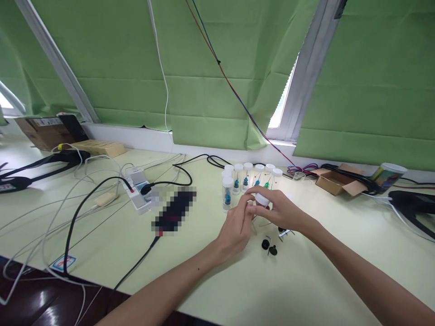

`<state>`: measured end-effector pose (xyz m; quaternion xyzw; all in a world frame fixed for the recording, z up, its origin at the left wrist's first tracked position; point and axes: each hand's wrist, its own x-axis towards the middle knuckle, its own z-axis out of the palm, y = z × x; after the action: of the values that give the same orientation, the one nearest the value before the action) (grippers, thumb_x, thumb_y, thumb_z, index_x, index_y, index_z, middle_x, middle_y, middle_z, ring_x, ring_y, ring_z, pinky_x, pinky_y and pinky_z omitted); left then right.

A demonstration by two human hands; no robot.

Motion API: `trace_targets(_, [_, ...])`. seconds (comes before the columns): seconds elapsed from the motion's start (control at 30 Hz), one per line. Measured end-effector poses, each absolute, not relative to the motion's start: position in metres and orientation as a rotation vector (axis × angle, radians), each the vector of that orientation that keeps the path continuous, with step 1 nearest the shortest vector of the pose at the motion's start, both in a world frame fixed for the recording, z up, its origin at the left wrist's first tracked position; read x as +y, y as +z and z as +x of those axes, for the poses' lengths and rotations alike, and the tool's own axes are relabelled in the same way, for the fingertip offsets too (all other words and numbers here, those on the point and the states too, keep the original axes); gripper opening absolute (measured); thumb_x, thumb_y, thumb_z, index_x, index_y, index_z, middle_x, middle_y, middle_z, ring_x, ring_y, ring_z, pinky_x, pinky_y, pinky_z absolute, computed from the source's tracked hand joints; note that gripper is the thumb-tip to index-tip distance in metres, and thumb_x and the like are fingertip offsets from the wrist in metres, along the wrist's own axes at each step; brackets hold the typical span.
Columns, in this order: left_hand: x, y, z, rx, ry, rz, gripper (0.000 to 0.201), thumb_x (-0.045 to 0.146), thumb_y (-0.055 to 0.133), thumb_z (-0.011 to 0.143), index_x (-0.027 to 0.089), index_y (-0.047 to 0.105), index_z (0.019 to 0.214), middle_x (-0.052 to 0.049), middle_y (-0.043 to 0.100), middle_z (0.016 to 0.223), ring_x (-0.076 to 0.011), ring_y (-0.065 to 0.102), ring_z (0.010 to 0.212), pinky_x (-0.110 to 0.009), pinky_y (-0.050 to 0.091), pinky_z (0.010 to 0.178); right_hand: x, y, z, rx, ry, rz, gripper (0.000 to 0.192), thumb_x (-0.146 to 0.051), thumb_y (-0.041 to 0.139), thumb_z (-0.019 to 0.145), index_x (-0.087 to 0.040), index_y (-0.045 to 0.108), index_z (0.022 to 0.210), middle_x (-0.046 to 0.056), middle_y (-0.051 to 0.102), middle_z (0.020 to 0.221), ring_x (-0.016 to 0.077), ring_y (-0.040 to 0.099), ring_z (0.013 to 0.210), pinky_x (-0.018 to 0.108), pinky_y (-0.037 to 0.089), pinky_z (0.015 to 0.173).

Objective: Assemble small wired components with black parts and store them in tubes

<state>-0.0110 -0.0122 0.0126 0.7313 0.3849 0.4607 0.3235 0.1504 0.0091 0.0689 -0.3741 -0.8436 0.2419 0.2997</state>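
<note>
Capped vials [249, 174] behind held vial [262, 200] — black pins [269, 246] lie nearer.

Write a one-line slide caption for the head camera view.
Both hands, left hand and right hand, grip a white-capped vial above small black parts on a pale table.
</note>
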Motion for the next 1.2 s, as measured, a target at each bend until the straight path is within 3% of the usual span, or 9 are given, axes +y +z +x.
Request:
trace_targets(0.2, [-0.013, 0.012, -0.012, 1.022, 1.219, 1.932, 0.027, 0.037, 0.025, 0.101, 0.022, 0.045, 0.111, 0.006, 0.036, 0.060, -0.0110, 0.028, 0.050, -0.025, 0.024, 0.053, 0.010, 0.058, 0.147, -2.130, 0.657, -0.968, 0.023, -0.041, 0.052, 0.091, -0.027, 0.061, 0.106, 0.001, 0.066, 0.087, 0.0153, 0.055, 0.065, 0.025, 0.043, 0.054])
trace_targets(0.4, [-0.014, 0.014, -0.012, 1.038, 1.209, 1.944, 0.026, 0.037, 0.024, 0.102, 0.021, 0.046, 0.104, 0.005, 0.037, 0.062, -0.0108, 0.030, 0.051, -0.025, 0.024, 0.053, 0.008, 0.051, 0.143, -2.039, 0.638, -0.958, 0.022, -0.042, 0.048, 0.093, -0.025, 0.061, 0.099, 0.001, 0.064, 0.080, 0.0169, 0.056, 0.066, 0.028, 0.045, 0.059])
trace_targets(0.6, [-0.013, 0.011, -0.011, 1.045, 1.234, 1.955, 0.026, 0.037, 0.025, 0.101, 0.020, 0.045, 0.098, 0.006, 0.035, 0.060, -0.0104, 0.029, 0.050, -0.025, 0.022, 0.052, 0.011, 0.042, 0.139, -1.954, 0.608, -0.934, 0.022, -0.041, 0.051, 0.092, -0.022, 0.061, 0.098, 0.005, 0.067, 0.091, 0.0189, 0.061, 0.075, 0.029, 0.048, 0.063])
trace_targets(0.87, [-0.013, 0.012, -0.011, 1.066, 1.250, 1.997, 0.024, 0.034, 0.026, 0.102, 0.020, 0.046, 0.098, 0.006, 0.035, 0.060, -0.0102, 0.029, 0.051, -0.024, 0.024, 0.052, 0.010, 0.037, 0.136, -1.886, 0.552, -0.915, 0.018, -0.036, 0.051, 0.092, -0.021, 0.060, 0.094, 0.002, 0.064, 0.084, 0.0133, 0.055, 0.061, 0.025, 0.046, 0.058])
trace_targets(1.2, [-0.013, 0.011, -0.009, 1.042, 1.270, 1.969, 0.025, 0.033, 0.027, 0.102, 0.019, 0.048, 0.098, 0.005, 0.042, 0.064, -0.0103, 0.034, 0.053, -0.024, 0.026, 0.054, 0.008, 0.031, 0.131, -1.774, 0.542, -0.947, 0.017, -0.033, 0.052, 0.091, -0.019, 0.061, 0.092, 0.002, 0.064, 0.080, 0.0136, 0.057, 0.064, 0.024, 0.045, 0.059])
